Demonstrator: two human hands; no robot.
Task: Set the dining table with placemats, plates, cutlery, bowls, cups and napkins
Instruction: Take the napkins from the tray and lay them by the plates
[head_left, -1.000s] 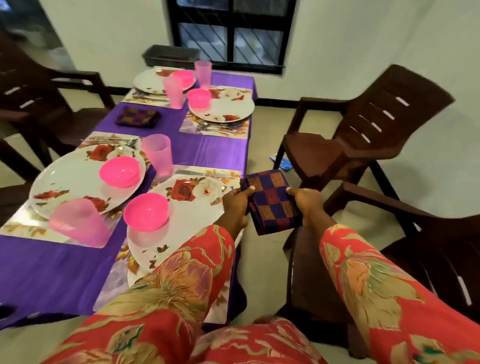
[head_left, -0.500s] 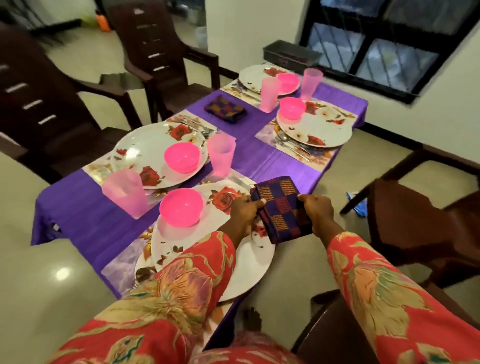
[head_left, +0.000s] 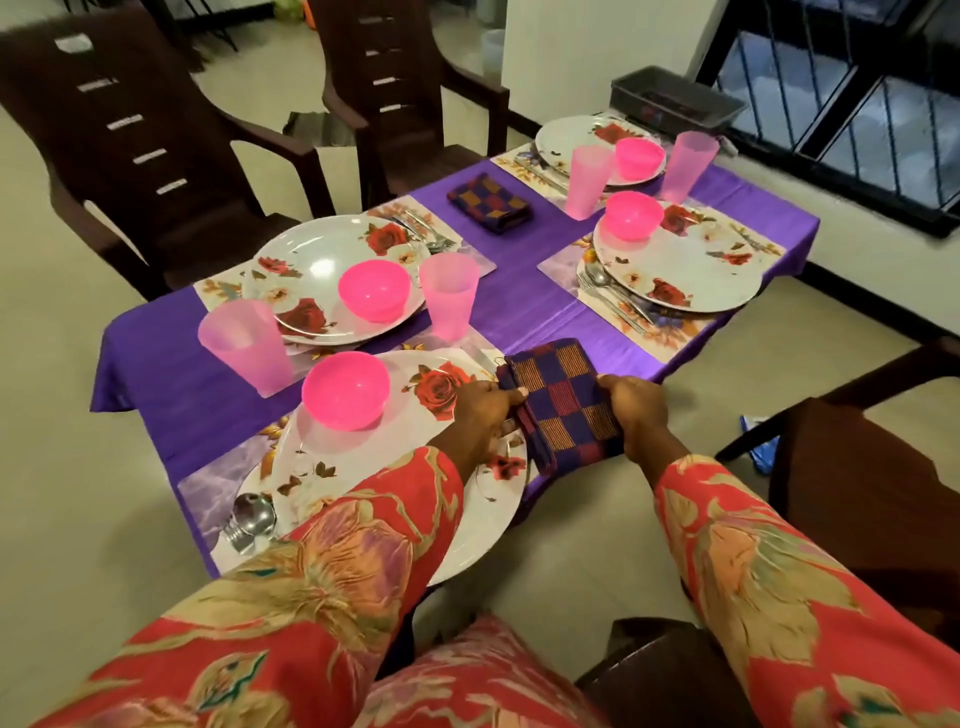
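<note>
Since 0.5 s ago both hands w/ the napkin (head_left: 563, 402) sit lower and nearer the table edge (head_left: 613, 358). Left hand (head_left: 485, 415) pinches its left edge, thumb on top, fingers curled under; right hand (head_left: 636, 410) clamps the right edge, fingers bent round it. Napkin is between the two hands, just right of the near plate (head_left: 467, 525), partly past the table edge. It's folded woven cloth, purple/orange/red checks, roughly square. Plate is round, glossy white w/ rose print; bowl (head_left: 345, 389) on it is smooth pink plastic. Tablecloth (head_left: 524, 306) is shiny purple.
</note>
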